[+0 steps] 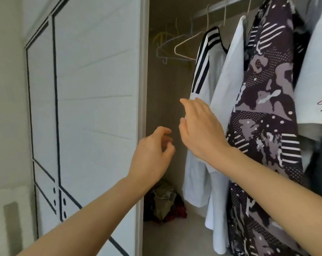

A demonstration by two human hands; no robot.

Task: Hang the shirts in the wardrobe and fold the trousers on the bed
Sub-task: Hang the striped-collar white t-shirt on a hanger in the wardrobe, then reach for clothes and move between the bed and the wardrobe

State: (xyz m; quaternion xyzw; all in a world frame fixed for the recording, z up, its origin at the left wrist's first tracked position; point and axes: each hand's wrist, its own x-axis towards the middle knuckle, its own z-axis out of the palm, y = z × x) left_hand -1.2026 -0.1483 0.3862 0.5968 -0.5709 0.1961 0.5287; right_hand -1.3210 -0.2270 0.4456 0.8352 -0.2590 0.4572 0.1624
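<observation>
Wardrobe interior, door side open. The white sliding door with black line trim stands at the left edge of the opening.

Rail: the pale horizontal metal rail runs along the top of the wardrobe. Toward its left end hang several bare wire hangers, cream and pastel. To their right, in order, hang:
- the white shirt with black shoulder stripes
- the plain white shirt, touching the striped one
- the dark shirt printed in grey and white patches, dots and bars
- the pale shirt with a thin scrawled mark, cut by the right edge of the view.

Left hand: raised in front of the opening, just beside the door edge. Fingers loosely curled – nothing is held.

Right hand: raised higher, back of the hand to the camera. Fingers extended and relaxed, lying against the sleeve hem of the striped shirt – contact only, no grip visible.

Floor, back left corner: a crumpled heap of olive, red and dark cloth.
</observation>
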